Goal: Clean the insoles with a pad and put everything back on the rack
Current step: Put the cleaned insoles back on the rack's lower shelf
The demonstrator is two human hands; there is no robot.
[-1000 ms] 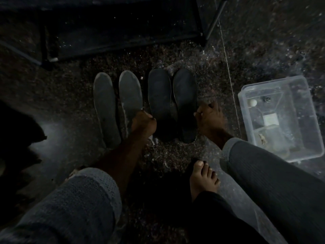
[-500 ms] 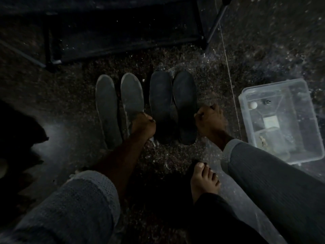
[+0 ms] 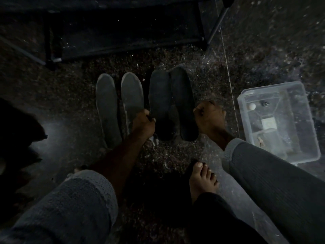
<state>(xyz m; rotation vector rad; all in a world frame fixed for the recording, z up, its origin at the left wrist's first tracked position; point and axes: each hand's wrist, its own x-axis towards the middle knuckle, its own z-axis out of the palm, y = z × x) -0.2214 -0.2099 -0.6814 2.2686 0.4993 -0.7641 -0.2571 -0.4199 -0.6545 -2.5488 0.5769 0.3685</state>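
The view is very dim and grainy, with weak contrast. A faint pool of light falls on the dark speckled stone floor [image 3: 255,55] at the left side, and another pale sheen lies at the lower right. The clear plastic rectangular box [image 3: 306,120] catches soft glare on its walls. The black metal rack [image 3: 123,37] is almost lost in shadow. The corners darken, and straight lines bend near the edges.

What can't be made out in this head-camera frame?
- Left hand, head view: curled fingers face away; dim light hides what it holds, if anything.
- Right hand: same.
- Black metal shoe rack: top cut off by the frame edge.
- Clear plastic box: small contents too dim to name.
- Dark shape at the left edge: unidentifiable.
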